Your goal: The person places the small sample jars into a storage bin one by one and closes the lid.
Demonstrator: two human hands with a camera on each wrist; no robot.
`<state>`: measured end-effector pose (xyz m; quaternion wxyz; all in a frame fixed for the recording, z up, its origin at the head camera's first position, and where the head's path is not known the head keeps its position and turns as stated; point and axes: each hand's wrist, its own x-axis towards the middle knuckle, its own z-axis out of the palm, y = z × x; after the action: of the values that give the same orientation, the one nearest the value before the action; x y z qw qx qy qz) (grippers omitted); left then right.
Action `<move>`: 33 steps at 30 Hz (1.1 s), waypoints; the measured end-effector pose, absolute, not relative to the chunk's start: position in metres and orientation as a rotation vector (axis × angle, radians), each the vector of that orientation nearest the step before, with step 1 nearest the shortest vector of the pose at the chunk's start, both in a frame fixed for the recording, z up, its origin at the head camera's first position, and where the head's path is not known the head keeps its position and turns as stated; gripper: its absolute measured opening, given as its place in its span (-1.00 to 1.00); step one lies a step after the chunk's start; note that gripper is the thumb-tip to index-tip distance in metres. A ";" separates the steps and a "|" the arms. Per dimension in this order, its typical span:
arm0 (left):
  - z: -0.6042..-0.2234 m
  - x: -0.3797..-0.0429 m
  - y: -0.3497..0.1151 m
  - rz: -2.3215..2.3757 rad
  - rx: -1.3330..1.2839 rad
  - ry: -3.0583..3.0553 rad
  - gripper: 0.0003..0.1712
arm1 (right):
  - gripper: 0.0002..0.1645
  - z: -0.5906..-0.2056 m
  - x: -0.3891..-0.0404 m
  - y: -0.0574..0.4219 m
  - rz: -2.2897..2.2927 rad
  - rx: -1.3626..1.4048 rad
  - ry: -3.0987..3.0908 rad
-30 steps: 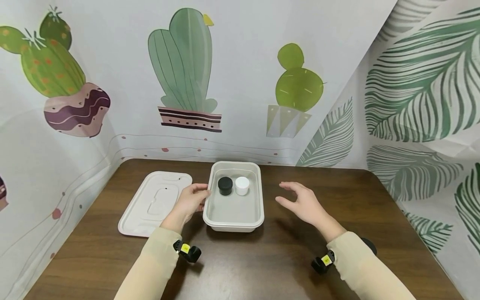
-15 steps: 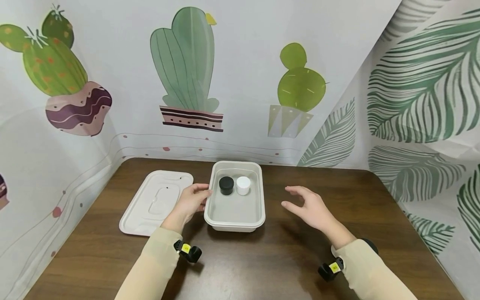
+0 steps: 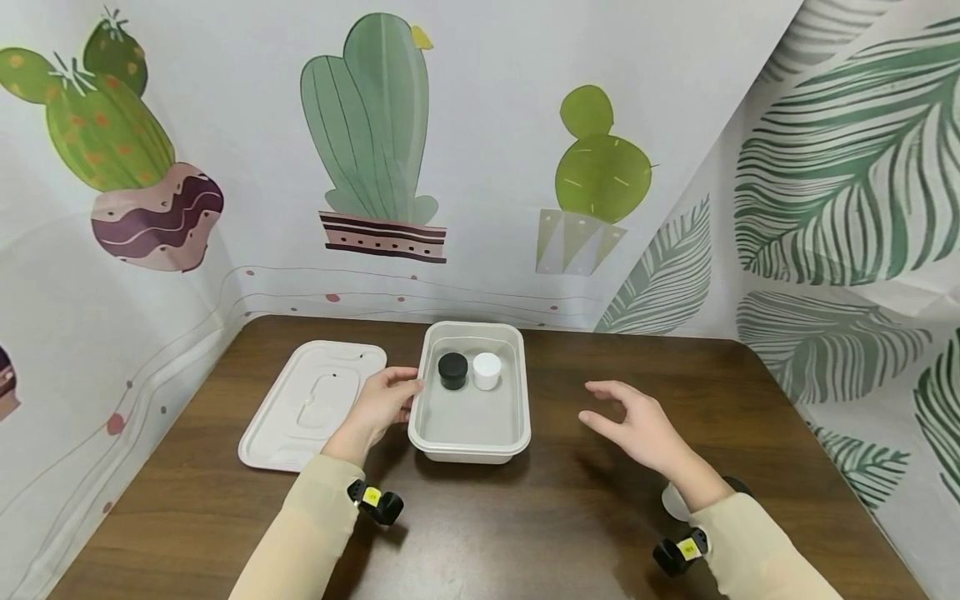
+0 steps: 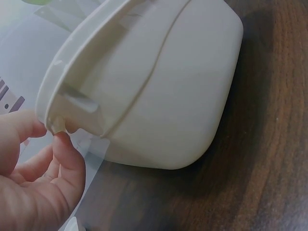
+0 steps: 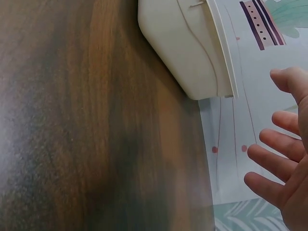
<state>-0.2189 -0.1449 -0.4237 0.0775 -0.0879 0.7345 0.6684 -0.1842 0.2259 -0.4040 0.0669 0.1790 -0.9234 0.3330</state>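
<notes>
A cream-coloured rectangular plastic box stands on the table with a small black round jar and a small white round jar side by side inside it. At its left side, my left hand pinches the rim. The left wrist view has thumb and forefinger meeting at the edge of the box. My right hand hovers over the table to the right of the box, fingers spread and holding nothing; the right wrist view also has it apart from the box.
The matching flat lid lies left of the box, partly behind my left hand. Beneath my right forearm, a white round object and a black round object are partly hidden. A patterned wall covering rises behind the table.
My right hand has drawn back to the right, away from the box, and a white round object now shows beneath that forearm. The left hand keeps its grip on the rim.
</notes>
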 end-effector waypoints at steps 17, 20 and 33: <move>-0.425 -0.220 -0.146 2.005 -0.255 2.189 -0.56 | -0.39 -0.398 -0.164 0.253 0.987 0.496 -2.853; -0.425 -0.220 -0.146 2.000 -0.254 2.193 -0.56 | -0.38 -0.397 -0.160 0.257 0.972 0.493 -2.860; -0.424 -0.220 -0.148 1.974 -0.253 2.195 -0.53 | -0.34 -0.398 -0.150 0.273 0.901 0.447 -2.867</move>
<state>-0.2202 -0.1481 -0.4235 0.0894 -0.0851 0.7379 0.6635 -0.1496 0.2727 -0.3984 0.0517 0.1470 -0.9424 0.2961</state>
